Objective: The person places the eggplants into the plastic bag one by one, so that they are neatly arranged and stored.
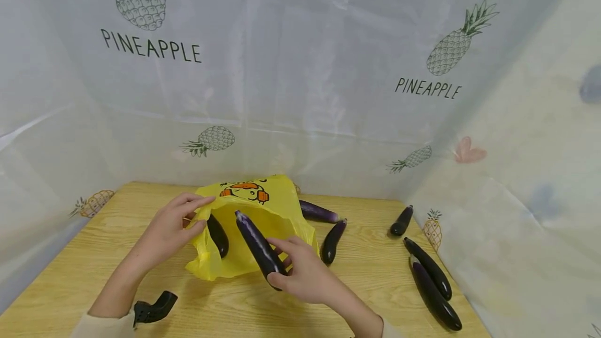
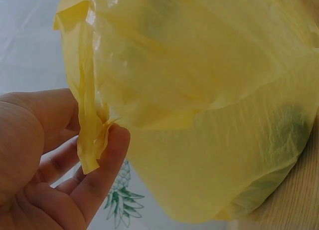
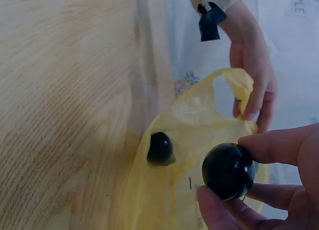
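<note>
Left grip [image 1: 173,226] pinches yellow plastic bag [image 1: 287,193], right grip [image 1: 305,271] holds an eggplant [image 1: 257,244] at its mouth; we judge partway: one eggplant [image 1: 218,237] visible inside, five eggplants [image 1: 434,296] outside on tabletop [image 1: 371,275].

Bag [image 1: 277,223] on table [image 1: 366,270]; eggplants [image 1: 218,236] inside and to its right

Wood-grain table [image 1: 225,309], yellow bag [image 1: 290,197], two eggplants [image 1: 333,242] beside it, three eggplants [image 1: 433,293] toward the right edge
</note>
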Motion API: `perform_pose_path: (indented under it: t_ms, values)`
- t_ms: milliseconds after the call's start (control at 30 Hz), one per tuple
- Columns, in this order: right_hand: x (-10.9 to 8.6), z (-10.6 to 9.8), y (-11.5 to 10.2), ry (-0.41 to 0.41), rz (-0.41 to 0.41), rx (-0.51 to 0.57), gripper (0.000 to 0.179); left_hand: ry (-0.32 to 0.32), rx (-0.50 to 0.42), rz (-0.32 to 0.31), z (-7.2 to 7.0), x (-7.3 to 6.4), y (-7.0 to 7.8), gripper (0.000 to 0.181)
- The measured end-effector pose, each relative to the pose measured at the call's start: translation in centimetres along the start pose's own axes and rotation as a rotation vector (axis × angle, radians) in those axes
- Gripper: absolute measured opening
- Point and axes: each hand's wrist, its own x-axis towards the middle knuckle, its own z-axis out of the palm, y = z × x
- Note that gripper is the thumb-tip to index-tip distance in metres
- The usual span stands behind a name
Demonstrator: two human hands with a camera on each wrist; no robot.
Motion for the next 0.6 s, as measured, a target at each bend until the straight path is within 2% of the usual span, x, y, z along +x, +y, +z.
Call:
perform_pose_path:
  t_ms: [233,400,600]
  values:
    - [2.5,1.4,0.6,0.04,0.004,-0.102,0.068,0.002,0.008,0.003,0.1,0.0,0.1,0.051]
    - [4.6,2.6,1.2,0.075,0.028,-0.117,0.068,-0.005,0.004,-0.016,0.1,0.0,0.2,0.052]
    - [6.5,3.9,2.2,0.124,0.044,-0.123,0.068,0.0,0.0,-0.004,0.4,0.2,0.3,0.051]
